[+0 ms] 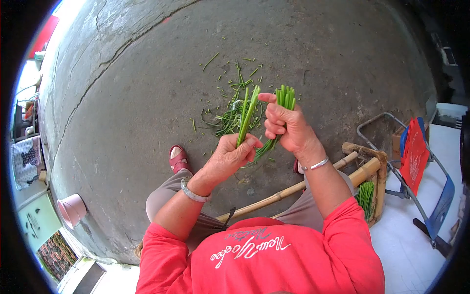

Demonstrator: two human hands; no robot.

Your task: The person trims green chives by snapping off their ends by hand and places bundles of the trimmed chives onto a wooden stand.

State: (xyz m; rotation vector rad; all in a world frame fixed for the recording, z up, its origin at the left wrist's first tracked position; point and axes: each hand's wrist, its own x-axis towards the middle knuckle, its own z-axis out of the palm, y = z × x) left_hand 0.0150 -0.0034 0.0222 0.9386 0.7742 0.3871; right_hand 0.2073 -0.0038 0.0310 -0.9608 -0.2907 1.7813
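In the head view my left hand (229,156) is closed round a few long green stalks (248,113), which look like garlic scapes or flowering chives. They stand up out of the fist, leaning slightly right. Just to the right, my right hand (292,128) grips a thicker bundle of the same stalks (285,97), cut ends upward and even. Its index finger points left towards the stalks in the other hand. The thin lower ends of the bundle (266,148) hang down between the two hands. Beyond them, a pile of green trimmings (227,120) lies on the floor.
Short cut bits are scattered over the cracked concrete floor (147,88). A bamboo frame (289,192) crosses by my legs, with more green stalks (365,198) at its right end. A folding chair (413,157) with red cloth stands right; a pink bucket (72,209) stands left.
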